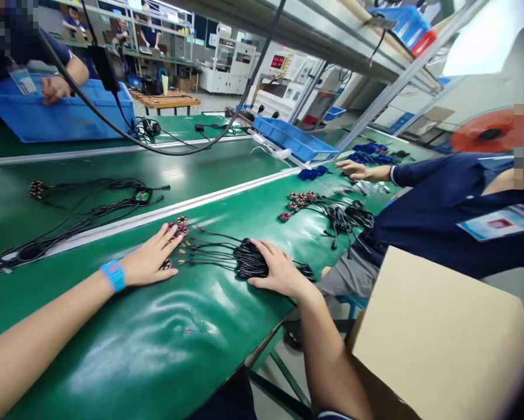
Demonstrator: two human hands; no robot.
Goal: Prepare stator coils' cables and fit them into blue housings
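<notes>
1. From my remote seat I see the coiled black cable bundle (pixel 248 260) lying on the green table (pixel 165 350), close to its near edge.
2. The right hand (pixel 282 274) rests palm down on that coil, its fingers stretched loosely over it and not closed around it.
3. Thin leads run from the coil across the table to the plug ends (pixel 180 224).
4. The left hand (pixel 150 261), which wears a blue wristband (pixel 113 275), lies flat on the plug ends with its fingers spread open.
5. Farther along the table sits a second cable bunch (pixel 338 214), and beyond it a co-worker's hand (pixel 354 170) rests on the surface.
6. Past the table's far edge, more cables (pixel 91 207) lie on the conveyor belt (pixel 209 166).
7. A cardboard box (pixel 436 338) stands off the table's near edge.
</notes>
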